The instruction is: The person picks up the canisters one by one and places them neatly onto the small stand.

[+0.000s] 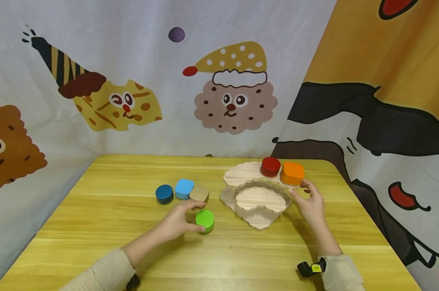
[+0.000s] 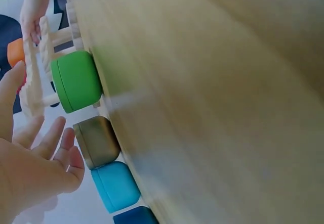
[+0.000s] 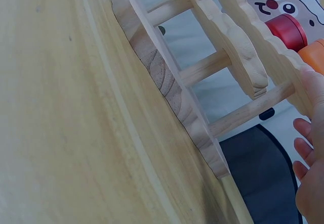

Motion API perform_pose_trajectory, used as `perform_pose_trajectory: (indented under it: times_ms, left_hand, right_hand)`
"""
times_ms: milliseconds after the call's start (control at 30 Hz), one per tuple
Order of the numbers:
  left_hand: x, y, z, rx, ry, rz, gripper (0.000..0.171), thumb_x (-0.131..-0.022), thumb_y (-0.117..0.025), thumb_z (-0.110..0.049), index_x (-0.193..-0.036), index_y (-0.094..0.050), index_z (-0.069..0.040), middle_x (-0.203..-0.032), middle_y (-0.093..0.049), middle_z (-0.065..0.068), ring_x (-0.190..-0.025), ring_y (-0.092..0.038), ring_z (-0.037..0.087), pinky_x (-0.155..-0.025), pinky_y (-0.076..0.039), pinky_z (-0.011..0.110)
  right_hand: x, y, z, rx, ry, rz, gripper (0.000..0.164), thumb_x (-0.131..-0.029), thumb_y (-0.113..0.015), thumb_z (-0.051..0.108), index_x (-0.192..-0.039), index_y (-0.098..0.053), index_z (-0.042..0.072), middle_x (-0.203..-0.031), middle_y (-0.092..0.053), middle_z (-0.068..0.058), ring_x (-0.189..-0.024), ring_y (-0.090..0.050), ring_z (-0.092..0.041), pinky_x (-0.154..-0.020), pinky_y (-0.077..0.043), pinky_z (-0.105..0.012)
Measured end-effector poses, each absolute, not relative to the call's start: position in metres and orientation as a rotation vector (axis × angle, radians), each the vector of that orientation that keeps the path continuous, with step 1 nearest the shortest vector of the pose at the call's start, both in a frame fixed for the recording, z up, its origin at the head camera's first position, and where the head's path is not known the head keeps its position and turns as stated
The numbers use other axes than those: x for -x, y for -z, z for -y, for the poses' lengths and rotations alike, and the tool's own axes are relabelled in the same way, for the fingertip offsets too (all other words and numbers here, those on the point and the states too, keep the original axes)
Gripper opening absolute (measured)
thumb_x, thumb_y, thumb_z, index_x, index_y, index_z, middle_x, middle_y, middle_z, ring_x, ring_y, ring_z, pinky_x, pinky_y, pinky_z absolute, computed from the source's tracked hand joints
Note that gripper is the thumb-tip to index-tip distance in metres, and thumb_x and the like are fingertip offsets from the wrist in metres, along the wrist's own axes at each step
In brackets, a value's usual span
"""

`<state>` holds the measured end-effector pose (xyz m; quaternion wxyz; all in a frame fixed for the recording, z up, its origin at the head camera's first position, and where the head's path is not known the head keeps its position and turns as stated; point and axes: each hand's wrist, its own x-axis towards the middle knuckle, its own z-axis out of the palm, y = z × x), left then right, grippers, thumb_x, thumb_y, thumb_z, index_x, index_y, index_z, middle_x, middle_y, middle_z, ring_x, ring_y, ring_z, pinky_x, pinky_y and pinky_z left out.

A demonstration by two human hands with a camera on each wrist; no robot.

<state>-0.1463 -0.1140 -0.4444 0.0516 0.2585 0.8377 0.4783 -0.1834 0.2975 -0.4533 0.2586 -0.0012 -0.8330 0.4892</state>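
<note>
On the table, a round green block (image 1: 205,220) sits in front of my left hand (image 1: 177,221). The left thumb and fingers are spread around its near side, and the left wrist view shows the palm empty. A tiered wooden stand (image 1: 261,199) with scalloped shelves joined by dowels (image 3: 205,68) stands to the right. On its top shelf are a round red block (image 1: 270,167) and a rounded square orange block (image 1: 292,173). My right hand (image 1: 312,203) pinches that shelf's right end beside the orange block, thumb (image 3: 311,85) on the edge.
Behind the left hand, a tan block (image 1: 199,193) touches a light blue block (image 1: 184,189), with a round dark blue block (image 1: 164,194) to their left. A printed cloth (image 1: 132,24) hangs behind the wooden table (image 1: 241,262).
</note>
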Motion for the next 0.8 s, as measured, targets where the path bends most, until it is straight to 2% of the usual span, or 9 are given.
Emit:
perform_pose_trajectory:
  times_ms: [567, 667, 800]
  left_hand:
    - [0.157, 0.460, 0.119, -0.843, -1.350, -2.524, 0.068, -0.073, -0.085, -0.021, -0.130, -0.055, 0.002, -0.124, -0.059, 0.014, -0.111, -0.054, 0.029, -0.095, -0.041, 0.050]
    - [0.159, 0.462, 0.120, -0.846, -1.347, -2.512, 0.068, -0.073, -0.085, -0.021, -0.130, -0.055, 0.002, -0.124, -0.059, 0.013, -0.112, -0.054, 0.027, -0.096, -0.040, 0.049]
    - [0.160, 0.466, 0.120, -0.847, -1.338, -2.507, 0.068, -0.074, -0.085, -0.023, -0.130, -0.055, 0.001, -0.122, -0.061, 0.007, -0.109, -0.055, 0.023, -0.095, -0.041, 0.046]
  right_hand:
    - [0.184, 0.453, -0.298, -0.007, -1.315, 2.263, 0.050, -0.082, -0.076, 0.008, -0.124, -0.055, -0.008, -0.110, -0.058, -0.018, -0.100, -0.048, -0.033, -0.088, -0.035, -0.036]
    - [0.183, 0.453, -0.298, -0.001, -1.317, 2.261, 0.050, -0.082, -0.077, 0.008, -0.124, -0.056, -0.008, -0.109, -0.059, -0.017, -0.099, -0.048, -0.027, -0.087, -0.035, -0.034]
    - [0.183, 0.452, -0.297, 0.007, -1.326, 2.257, 0.050, -0.081, -0.077, 0.007, -0.124, -0.056, -0.007, -0.109, -0.059, -0.016, -0.097, -0.047, -0.018, -0.088, -0.035, -0.036]
